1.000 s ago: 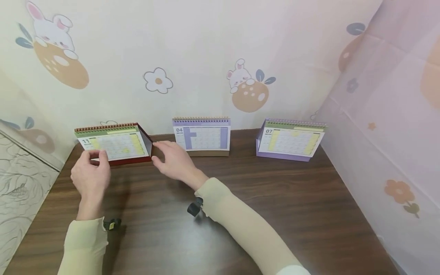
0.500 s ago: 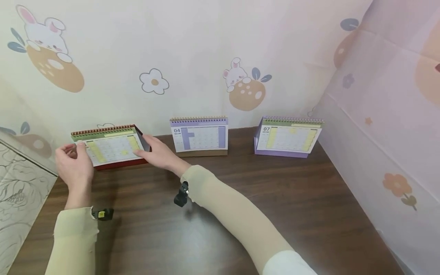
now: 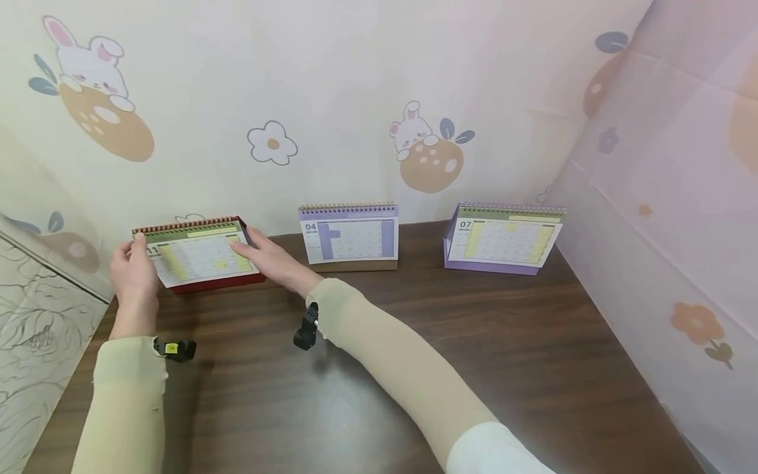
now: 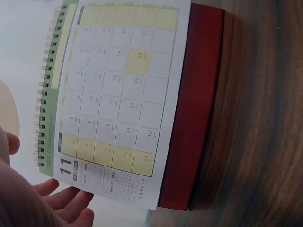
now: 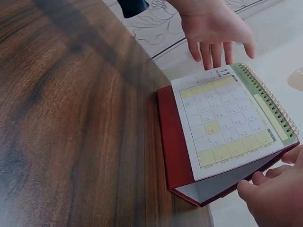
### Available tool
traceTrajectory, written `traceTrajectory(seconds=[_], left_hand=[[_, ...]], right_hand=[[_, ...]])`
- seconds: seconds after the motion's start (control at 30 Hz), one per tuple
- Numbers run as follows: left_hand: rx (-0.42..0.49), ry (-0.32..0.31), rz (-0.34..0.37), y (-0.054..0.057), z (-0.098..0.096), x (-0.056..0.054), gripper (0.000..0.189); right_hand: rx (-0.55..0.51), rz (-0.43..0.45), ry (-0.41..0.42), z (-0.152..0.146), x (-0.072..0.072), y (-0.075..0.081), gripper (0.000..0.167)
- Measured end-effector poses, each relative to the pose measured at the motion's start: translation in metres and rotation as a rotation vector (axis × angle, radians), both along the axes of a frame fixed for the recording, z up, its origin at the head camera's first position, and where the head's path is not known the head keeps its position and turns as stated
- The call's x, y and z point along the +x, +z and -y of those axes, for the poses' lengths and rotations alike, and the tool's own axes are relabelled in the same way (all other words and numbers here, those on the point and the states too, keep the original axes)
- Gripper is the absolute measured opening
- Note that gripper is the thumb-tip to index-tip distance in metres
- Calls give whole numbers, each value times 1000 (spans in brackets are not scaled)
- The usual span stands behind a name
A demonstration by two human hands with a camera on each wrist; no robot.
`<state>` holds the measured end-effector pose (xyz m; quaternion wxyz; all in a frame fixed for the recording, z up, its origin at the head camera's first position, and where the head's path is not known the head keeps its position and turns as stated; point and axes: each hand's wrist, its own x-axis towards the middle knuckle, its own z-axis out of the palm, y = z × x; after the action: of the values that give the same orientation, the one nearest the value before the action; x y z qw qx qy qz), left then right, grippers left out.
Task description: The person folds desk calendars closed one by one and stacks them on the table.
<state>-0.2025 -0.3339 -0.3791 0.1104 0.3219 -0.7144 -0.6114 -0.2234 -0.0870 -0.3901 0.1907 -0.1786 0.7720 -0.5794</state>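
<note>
A desk calendar (image 3: 201, 253) with a dark red base, a green header and the number 11 leans as a tent at the left of the table. At its left edge is my left hand (image 3: 135, 273), thumb raised and apart from the fingers. The right wrist view shows this left hand (image 5: 215, 33) with fairly straight fingers reaching to the calendar's side. My right hand (image 3: 275, 260) is at the other end, fingertips by the side opening and thumb in front of the page in the head view. Whether the fingertips of either hand press on the calendar is hard to tell.
A calendar marked 04 (image 3: 355, 240) with a brown base stands in the middle of the back edge. To its right is a calendar marked 07 (image 3: 503, 243) on a purple base. Behind them hangs a patterned cloth (image 3: 343, 99) along the dark wooden table (image 3: 379, 342).
Both hands have moved to the two ends of the number 11 calendar; the left hand shifted from its front to its left edge, the right hand came closer from the right.
</note>
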Motion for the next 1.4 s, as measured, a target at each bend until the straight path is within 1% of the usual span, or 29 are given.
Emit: traceTrajectory(seconds=[0.1,0.17,0.27,0.37,0.5,0.7,0.87,0.97,1.07,1.13,1.23,1.33,1.4], left_hand=[[52,6,-4,1,4,-2,64],[102,16,-9,2,5,-2,62],[144,30,-5,4,7,1,60],[161,39,-3,6,10,5,60],[139,55,10,6,13,7,59],[107,87,17,4,17,5,61],[109,112,17,3,20,2,66],[128,129,21,2,20,-1,73],[140,170,28,1,19,-4,77],[145,193,39,1,19,-5,73],[146,222,33,0,19,-7,57],[140,238,10,-2,19,-9,39],[147,241,-6,-3,19,-10,34]], right_hand=[[-12,4,9,3,-1,1,74],[-19,6,16,5,-1,1,73],[-16,16,14,6,1,1,72],[0,31,-7,6,3,0,72],[26,44,-31,7,5,-2,72],[48,9,-47,7,9,-4,69],[81,0,-119,8,8,-6,65],[112,-24,-162,8,7,-6,66],[131,-40,-185,7,6,-6,64],[137,-39,-187,6,6,-5,63],[124,-23,-176,6,7,-4,63],[99,-1,-169,6,6,-3,64],[85,7,-167,6,6,-4,65]])
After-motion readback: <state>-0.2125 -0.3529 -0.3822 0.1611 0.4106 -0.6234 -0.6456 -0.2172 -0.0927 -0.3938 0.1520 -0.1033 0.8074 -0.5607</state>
